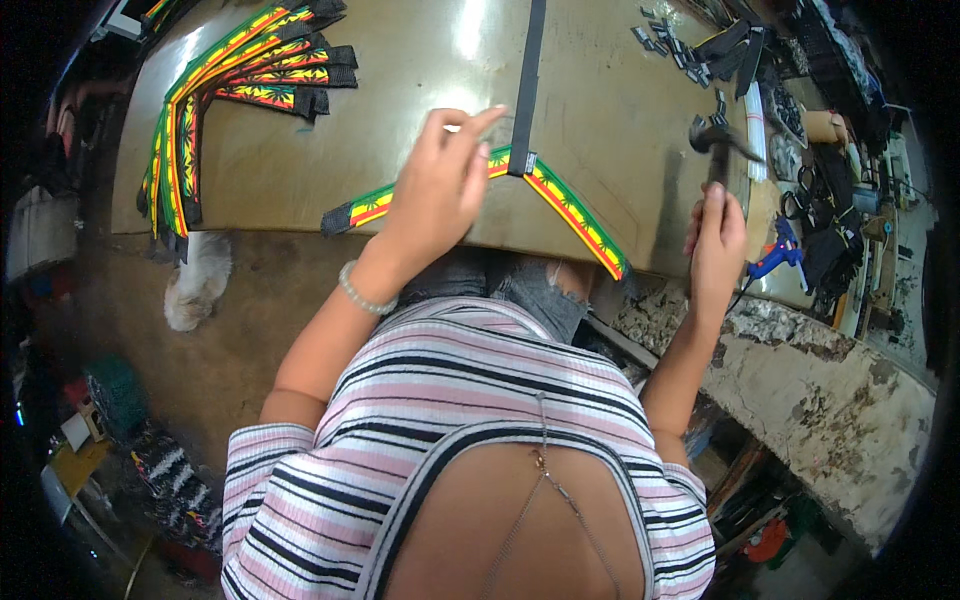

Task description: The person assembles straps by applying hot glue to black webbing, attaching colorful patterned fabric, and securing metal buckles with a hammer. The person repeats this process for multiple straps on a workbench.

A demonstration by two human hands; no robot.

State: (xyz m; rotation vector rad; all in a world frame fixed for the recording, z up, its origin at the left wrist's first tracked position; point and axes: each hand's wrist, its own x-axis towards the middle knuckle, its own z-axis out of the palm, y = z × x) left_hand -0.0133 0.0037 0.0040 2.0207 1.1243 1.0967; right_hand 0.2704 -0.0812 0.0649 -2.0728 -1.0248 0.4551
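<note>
My right hand (716, 232) is wrapped round the handle of a hammer (718, 160), which is raised at the right of the table with its dark head up. My left hand (438, 190) hovers over a patterned strap (577, 217), its index finger stretched out and thumb apart, with nothing visible in it. Green, yellow and red with dark ends, the strap bends in the middle near the table's front edge and is partly hidden by that hand. At the bend, a flat black strip (526, 80) lies across it, beside a small dark label-like piece (531, 162).
Several similar patterned straps (185, 125) lie fanned out at the left of the table (430, 60). Small dark pieces (660, 35) are scattered at the far right. A blue glue gun (778, 250) and scissors (797, 195) rest along the right side. White fur (198, 285) shows below the table's left part.
</note>
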